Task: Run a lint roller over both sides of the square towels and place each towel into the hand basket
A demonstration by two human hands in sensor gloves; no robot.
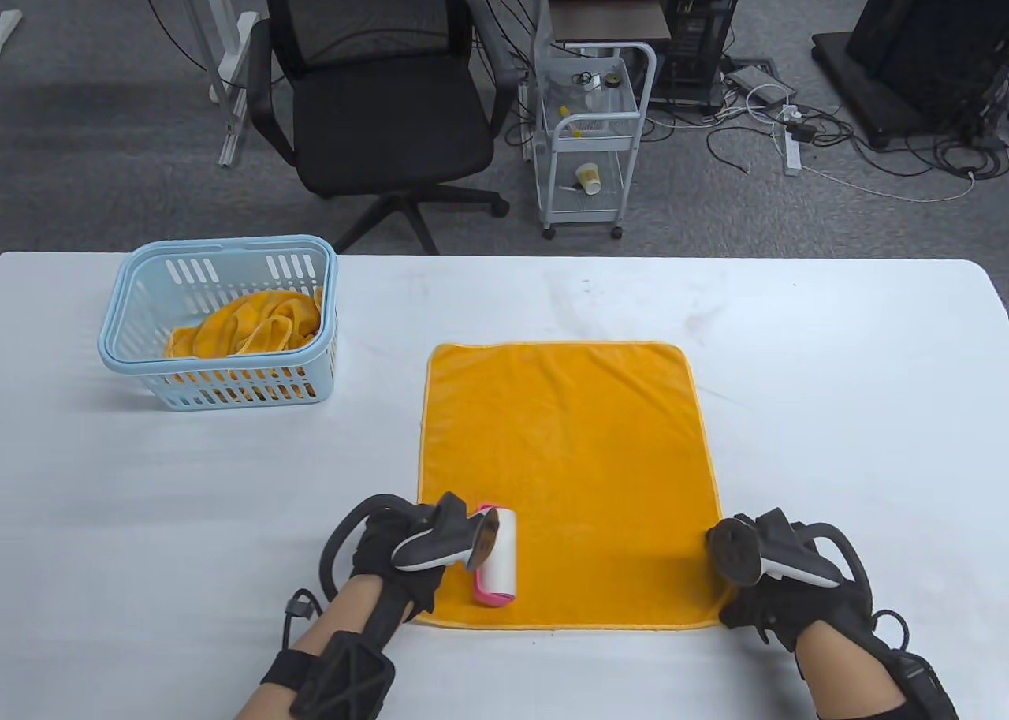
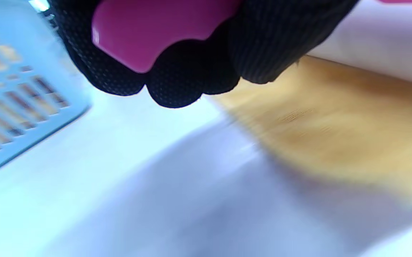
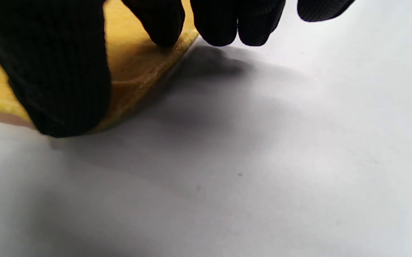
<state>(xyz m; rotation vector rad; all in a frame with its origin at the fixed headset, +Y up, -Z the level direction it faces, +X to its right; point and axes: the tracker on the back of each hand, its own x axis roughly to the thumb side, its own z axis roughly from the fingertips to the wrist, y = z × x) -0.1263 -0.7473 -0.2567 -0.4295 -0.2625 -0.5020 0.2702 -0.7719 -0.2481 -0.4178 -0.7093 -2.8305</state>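
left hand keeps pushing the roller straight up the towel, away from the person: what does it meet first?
Only more orange towel: the left hand holds the lint roller at the near left corner. Past the far hem the white table looks bare. The basket sits well left of that line. Heading is approximate.

No text, label, brand, number or sign is showing legibly in any view; nothing readable is appearing on the table or on the things behind it.

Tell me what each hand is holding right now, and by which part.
Left hand grips the lint roller by its pink handle. Right hand holds nothing; its fingertips press the towel at its near right corner.
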